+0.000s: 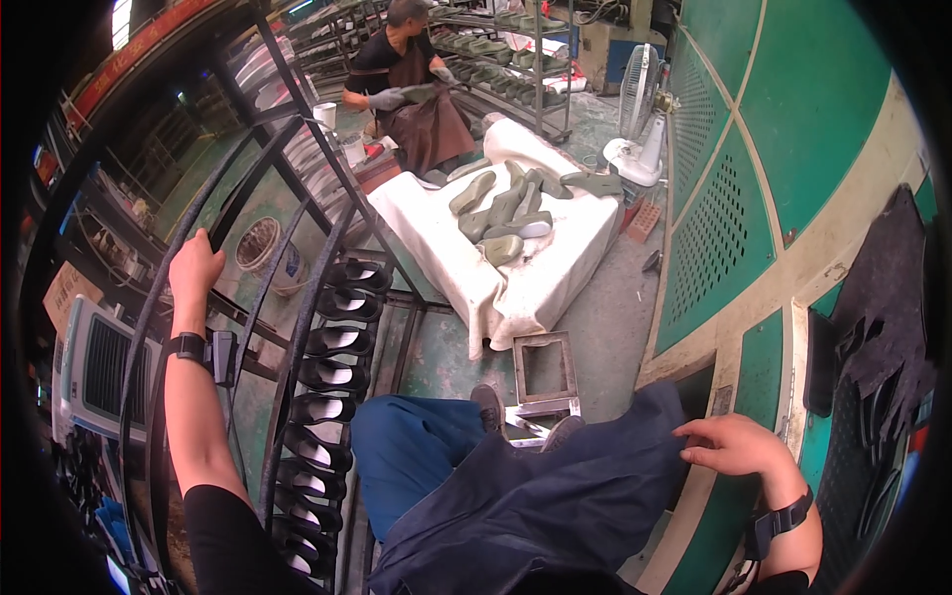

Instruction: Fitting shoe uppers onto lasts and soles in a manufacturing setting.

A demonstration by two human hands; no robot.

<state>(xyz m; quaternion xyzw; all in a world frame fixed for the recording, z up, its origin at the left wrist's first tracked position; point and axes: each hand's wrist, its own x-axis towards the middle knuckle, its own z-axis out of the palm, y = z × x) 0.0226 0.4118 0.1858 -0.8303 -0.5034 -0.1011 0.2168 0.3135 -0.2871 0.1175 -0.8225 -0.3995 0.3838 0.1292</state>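
machine cabinet with green panels point(808, 104) fills the right of the frame; a black metal rack point(310, 309) stands at left. a white-draped table point(426, 223) spreads across upper centre, and a dark blue apron point(526, 486) covers the lap at bottom centre. a seated co-worker point(426, 139) is at the top. black shoes point(337, 375) line the rack, left of centre; olive-green shoes point(477, 191) lie heaped on the table. at middle left, the left hand point(196, 266) is closed around a rack bar. at centre right, the right hand point(729, 443), fingers loosely bent, meets the apron's edge; whether it pinches the cloth, i cannot tell.
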